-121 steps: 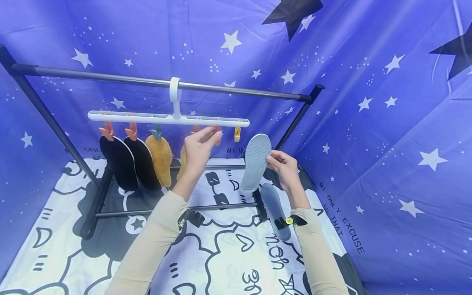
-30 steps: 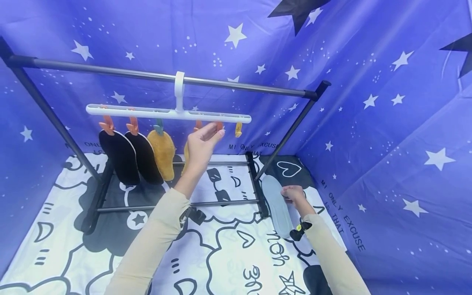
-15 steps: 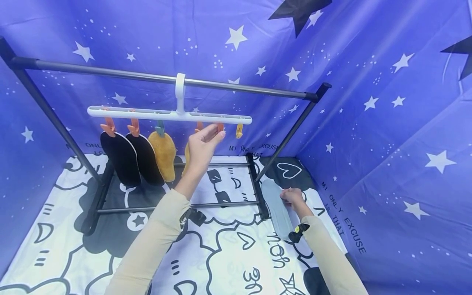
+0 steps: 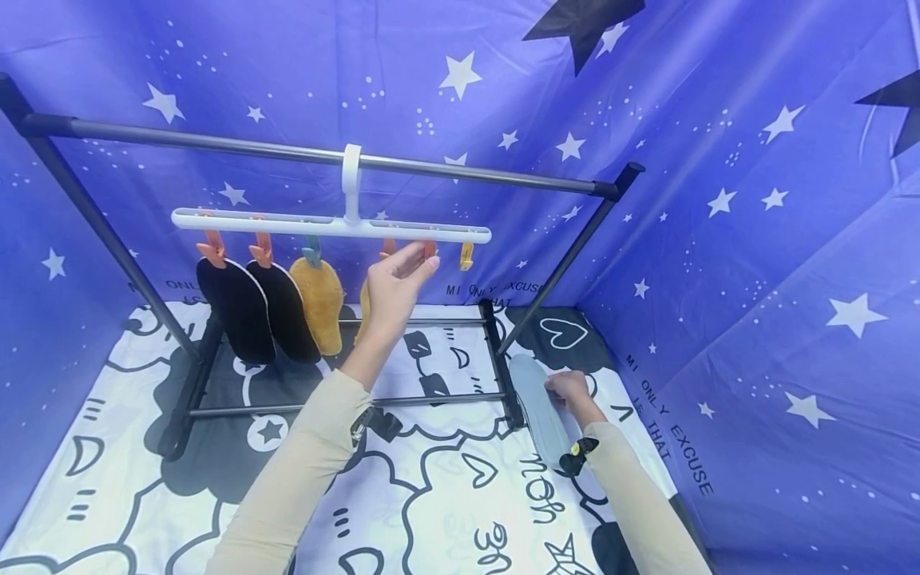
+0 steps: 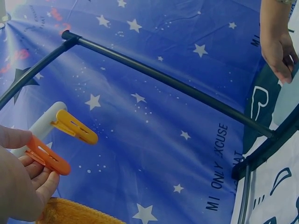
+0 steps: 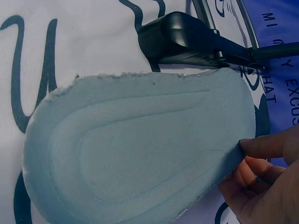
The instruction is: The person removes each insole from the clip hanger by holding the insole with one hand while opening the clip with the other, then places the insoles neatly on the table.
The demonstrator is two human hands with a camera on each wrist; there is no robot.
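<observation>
My left hand (image 4: 391, 289) is raised at the white hanger (image 4: 424, 230) and pinches an orange clip (image 5: 52, 157) between thumb and fingers; no insole hangs from that clip. My right hand (image 4: 571, 390), low at the right, pinches the long edge of a pale blue insole (image 6: 154, 140) between thumb and fingers. The insole lies close over the patterned cloth beside the rack's foot. Two black insoles (image 4: 234, 313) and a mustard insole (image 4: 319, 307) hang from clips on the hanger's left half. A second mustard insole (image 4: 363, 307) is mostly hidden behind my left forearm.
The hanger hooks over the top bar of a black metal rack (image 4: 467, 166). A yellow clip (image 4: 466, 255) hangs with nothing in it at the hanger's right end. Black-and-white patterned cloth (image 4: 431, 495) covers the surface. Blue star-printed curtains (image 4: 726, 263) enclose the back and right.
Four seconds ago my right hand held a pale insole up by the hanger, another lying below; it has since lowered to the cloth. My left hand keeps its pinch on the orange clip.
</observation>
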